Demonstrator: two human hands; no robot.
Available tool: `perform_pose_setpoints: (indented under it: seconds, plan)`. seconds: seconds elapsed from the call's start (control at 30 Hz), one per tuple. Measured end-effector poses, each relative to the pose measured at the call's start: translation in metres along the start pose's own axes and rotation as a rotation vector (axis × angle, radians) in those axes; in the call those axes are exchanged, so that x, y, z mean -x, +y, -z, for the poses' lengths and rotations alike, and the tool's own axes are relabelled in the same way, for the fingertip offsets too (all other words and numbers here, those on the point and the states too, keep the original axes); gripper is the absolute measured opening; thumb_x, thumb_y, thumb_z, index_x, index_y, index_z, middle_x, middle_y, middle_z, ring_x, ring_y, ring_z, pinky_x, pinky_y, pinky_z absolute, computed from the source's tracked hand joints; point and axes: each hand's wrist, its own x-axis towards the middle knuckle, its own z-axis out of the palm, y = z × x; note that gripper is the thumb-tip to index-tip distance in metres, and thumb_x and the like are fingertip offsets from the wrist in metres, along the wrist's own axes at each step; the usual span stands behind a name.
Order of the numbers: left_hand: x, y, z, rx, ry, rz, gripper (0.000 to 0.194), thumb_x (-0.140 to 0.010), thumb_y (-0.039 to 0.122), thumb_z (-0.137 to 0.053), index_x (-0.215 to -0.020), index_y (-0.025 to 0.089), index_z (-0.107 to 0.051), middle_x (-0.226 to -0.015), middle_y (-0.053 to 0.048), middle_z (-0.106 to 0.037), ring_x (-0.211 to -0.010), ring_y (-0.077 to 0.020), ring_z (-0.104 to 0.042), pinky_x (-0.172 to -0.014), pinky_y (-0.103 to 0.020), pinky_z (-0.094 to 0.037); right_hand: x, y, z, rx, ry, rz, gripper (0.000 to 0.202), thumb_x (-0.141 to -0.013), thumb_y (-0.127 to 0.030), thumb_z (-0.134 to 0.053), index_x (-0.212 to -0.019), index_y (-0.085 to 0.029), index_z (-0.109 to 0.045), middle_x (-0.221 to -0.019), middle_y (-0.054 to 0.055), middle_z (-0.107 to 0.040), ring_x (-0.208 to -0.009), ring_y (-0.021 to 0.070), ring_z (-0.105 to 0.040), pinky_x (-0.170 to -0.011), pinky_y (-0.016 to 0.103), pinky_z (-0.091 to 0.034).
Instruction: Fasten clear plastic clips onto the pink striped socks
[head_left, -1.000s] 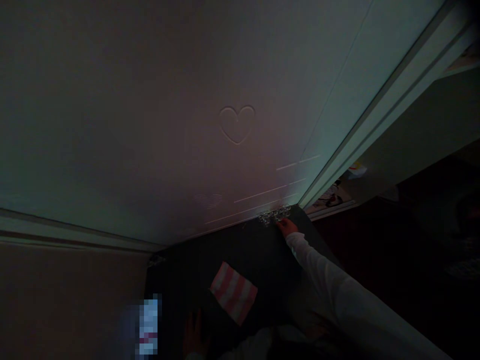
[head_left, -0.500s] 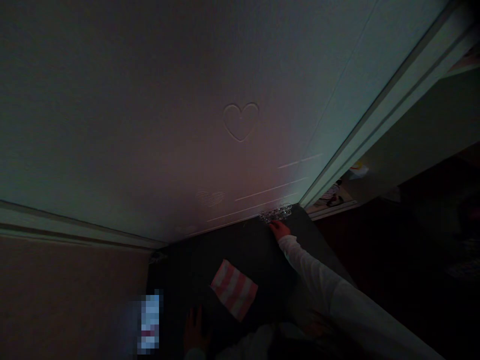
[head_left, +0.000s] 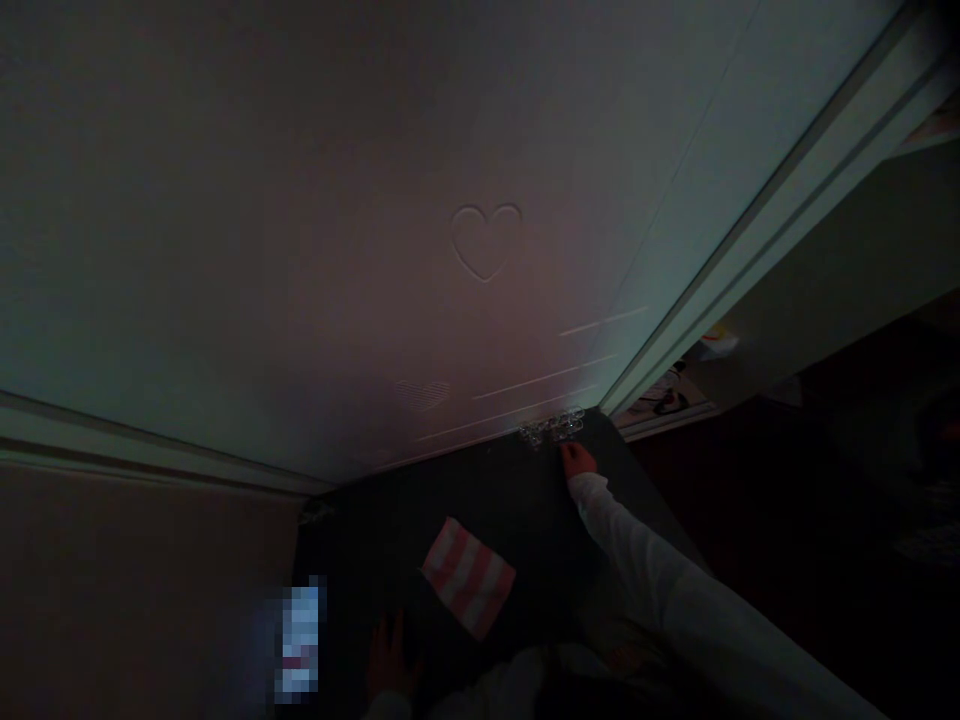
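Observation:
In the dim head view, my right hand (head_left: 579,460) reaches to the far edge of a dark surface (head_left: 390,530). Its fingers are drawn together at the near side of a row of small, shiny, see-through pieces (head_left: 553,428) along the base of the white panel. What the fingertips hold, if anything, is too dark to make out. My left hand (head_left: 391,655) lies on the dark surface with fingers spread, holding nothing. Between the hands lies a pink-and-white striped cloth (head_left: 469,578), touched by neither.
A white panel (head_left: 337,250) with heart shapes and raised lines rises behind the surface. A bright, pixelated rectangle (head_left: 300,640) stands at the left. Another small shiny item (head_left: 316,512) sits in the left corner. Past the right frame are a shelf and printed items (head_left: 664,392).
My right hand has shifted a little to the right along the see-through pieces, uncovering more of them. My left hand and the striped cloth have stayed in place.

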Motion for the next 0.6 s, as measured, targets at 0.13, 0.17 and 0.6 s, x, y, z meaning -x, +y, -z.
perform_pose_setpoints:
  seconds: [0.13,0.17,0.6]
  plan:
    - [-0.001,-0.002,-0.002,0.006,0.005,-0.01,0.065,-0.075,0.026,-0.051,-0.137,0.013,-0.035,-0.144,-0.01,-0.035,-0.133,-0.0308,-0.028,-0.106,-0.039,-0.026,-0.012,0.007,0.008,-0.015,0.051,-0.059,0.026,-0.089,-0.028,-0.052,-0.112,-0.017,-0.054,-0.113,0.007,-0.058,-0.093,0.0197,-0.06,-0.078,0.04,-0.051]
    - [-0.001,-0.002,-0.002,0.005,0.007,-0.013,0.064,-0.076,0.027,-0.05,-0.137,0.013,-0.036,-0.144,-0.01,-0.035,-0.133,-0.0308,-0.028,-0.106,-0.039,-0.026,-0.015,0.008,0.008,-0.018,0.056,-0.067,0.026,-0.089,-0.028,-0.052,-0.112,-0.017,-0.054,-0.113,0.007,-0.058,-0.093,0.0198,-0.06,-0.078,0.04,-0.051]
    - [-0.002,-0.003,-0.002,0.009,0.014,-0.018,0.064,-0.074,0.024,-0.052,-0.135,0.013,-0.038,-0.143,-0.011,-0.037,-0.133,-0.0288,-0.027,-0.106,-0.038,-0.026,-0.018,0.005,0.004,-0.03,-0.009,-0.048,0.023,-0.089,-0.028,-0.051,-0.11,-0.019,-0.055,-0.114,0.007,-0.058,-0.094,0.0191,-0.059,-0.079,0.039,-0.051]
